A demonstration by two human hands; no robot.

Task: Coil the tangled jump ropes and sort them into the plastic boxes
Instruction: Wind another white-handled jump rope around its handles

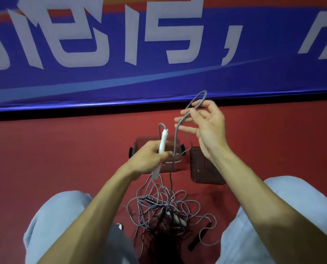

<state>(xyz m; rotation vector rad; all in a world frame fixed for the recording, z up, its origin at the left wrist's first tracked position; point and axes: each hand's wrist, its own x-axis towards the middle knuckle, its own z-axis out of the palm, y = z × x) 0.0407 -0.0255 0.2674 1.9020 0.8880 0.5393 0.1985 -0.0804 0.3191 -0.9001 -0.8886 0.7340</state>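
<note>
Your left hand (151,157) grips a white handle (162,142), with fingers and thumb curled round its middle. The handle stands nearly upright, its top end leaning away from you. A grey rope (175,140) leaves that top end, bends over and drops behind the hand.

Your right hand (206,122) is raised higher, palm toward you, and pinches a loop of the same grey rope between thumb and fingertips. The loop stands up above the fingers; the other fingers are spread and relaxed. From the pinch the rope runs down to the left, passes in front of the clear box (141,143) and falls to the pile (164,206) below.

That pile of tangled ropes lies on the red floor (63,149) between your knees — mostly thin grey cord in loose loops, with dark cords underneath. 1 black handle (195,242) lies at its right edge, apart from the thickest knot.

The clear box sits on the floor just beyond your left hand, with black latches on its sides. Just beside it on the right lies 1 flat dark-tinted plastic piece (202,168) — lid or second box, you cannot tell. A blue banner (159,79) with large white characters runs across behind.
</note>
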